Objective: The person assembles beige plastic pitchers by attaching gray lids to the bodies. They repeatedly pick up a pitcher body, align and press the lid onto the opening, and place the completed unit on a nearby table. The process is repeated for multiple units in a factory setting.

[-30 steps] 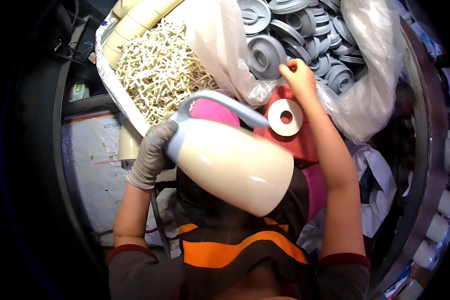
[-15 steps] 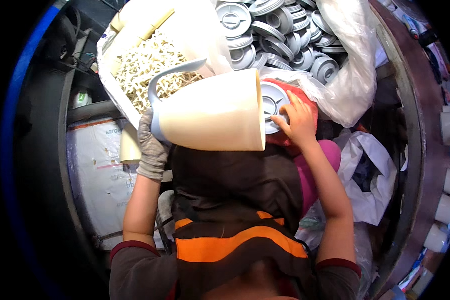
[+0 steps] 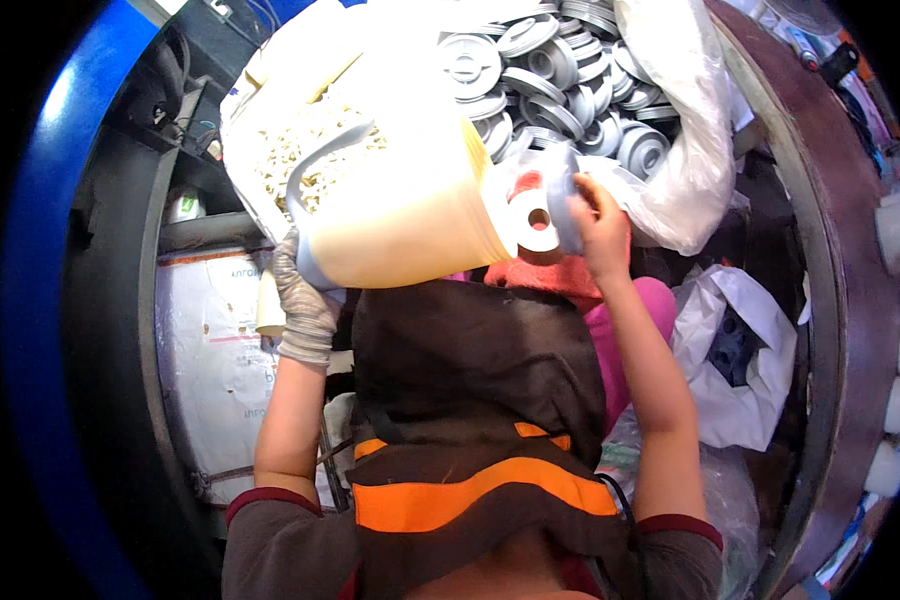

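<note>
A cream-coloured jug (image 3: 400,220) with a grey-blue handle and base lies on its side over my lap, its mouth facing right. My left hand (image 3: 304,305), in a knitted glove, grips it at the base. Bare and closed on a grey round lid (image 3: 566,205), my right hand (image 3: 598,228) holds that lid edge-on just right of the jug's mouth. Between lid and mouth shows a white ring-shaped piece (image 3: 532,228) with a hole; whether it touches either one I cannot tell. A red cloth (image 3: 555,280) lies below them.
Many grey lids (image 3: 555,75) fill a clear plastic bag (image 3: 692,150) at the far side. Left of them, a white sack (image 3: 255,110) holds small cream pieces (image 3: 315,170). A wrapped carton (image 3: 210,360) stands at left, and a white bag (image 3: 735,360) lies at right.
My right hand has lifted the lid and turned it from face-up to edge-on, bringing the white ring into view. The jug has tipped slightly, its mouth swinging left.
</note>
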Available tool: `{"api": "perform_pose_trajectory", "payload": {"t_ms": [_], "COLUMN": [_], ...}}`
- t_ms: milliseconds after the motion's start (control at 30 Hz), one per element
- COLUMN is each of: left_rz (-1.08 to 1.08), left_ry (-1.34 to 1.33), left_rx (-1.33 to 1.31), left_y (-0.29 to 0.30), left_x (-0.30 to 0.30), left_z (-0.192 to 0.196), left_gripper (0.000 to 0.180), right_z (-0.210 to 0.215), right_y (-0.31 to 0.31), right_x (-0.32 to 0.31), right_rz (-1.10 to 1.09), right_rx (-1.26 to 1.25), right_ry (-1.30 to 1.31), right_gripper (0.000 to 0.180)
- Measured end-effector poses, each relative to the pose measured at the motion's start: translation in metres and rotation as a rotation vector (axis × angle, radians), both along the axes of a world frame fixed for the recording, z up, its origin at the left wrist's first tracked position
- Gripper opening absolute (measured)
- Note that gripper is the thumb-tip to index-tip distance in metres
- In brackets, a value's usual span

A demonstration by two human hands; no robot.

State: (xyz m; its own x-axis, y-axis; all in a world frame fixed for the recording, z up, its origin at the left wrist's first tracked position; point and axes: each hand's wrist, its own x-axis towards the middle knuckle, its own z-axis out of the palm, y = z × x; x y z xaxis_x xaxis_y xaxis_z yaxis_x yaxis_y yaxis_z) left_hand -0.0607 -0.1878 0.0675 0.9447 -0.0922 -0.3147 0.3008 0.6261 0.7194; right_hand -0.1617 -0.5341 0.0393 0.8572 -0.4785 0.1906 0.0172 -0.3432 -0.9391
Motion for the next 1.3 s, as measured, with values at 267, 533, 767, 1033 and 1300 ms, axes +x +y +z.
{"api": "perform_pose_trajectory", "payload": {"t_ms": [267,533,767,1033,1300], "left_rz": [-0.222,-0.437,-0.39,-0.419,-0.355], "left_ry": [0.035,0.076,-0.399,-0.553,-0.273], "left_rx": [-0.054,-0.138,0.132,0.204,0.09], "left_y": [-0.064,-0.087,-0.083,-0.072,-0.087], "left_x": [-0.029,-0.036,-0.062,-0.061,-0.077], "left_z": [-0.006,-0.008,0.043,0.075,0.041], "left_gripper": [0.048,0.05,0.053,0.055,0.048], "right_z": [0.054,0.062,0.039,0.043,0.069], "right_y": [0.021,0.009,0.018,0.007,0.007], "right_x": [-0.072,-0.113,-0.112,-0.147,-0.136], "right_rz": [-0.067,-0.009,-0.142,0.052,-0.104], "right_rx": [0.149,-0.229,0.384,0.542,0.377], "right_ry": [-0.239,-0.213,-0.166,0.202,-0.333], "right_gripper": [0.056,0.066,0.045,0.042,0.088]}}
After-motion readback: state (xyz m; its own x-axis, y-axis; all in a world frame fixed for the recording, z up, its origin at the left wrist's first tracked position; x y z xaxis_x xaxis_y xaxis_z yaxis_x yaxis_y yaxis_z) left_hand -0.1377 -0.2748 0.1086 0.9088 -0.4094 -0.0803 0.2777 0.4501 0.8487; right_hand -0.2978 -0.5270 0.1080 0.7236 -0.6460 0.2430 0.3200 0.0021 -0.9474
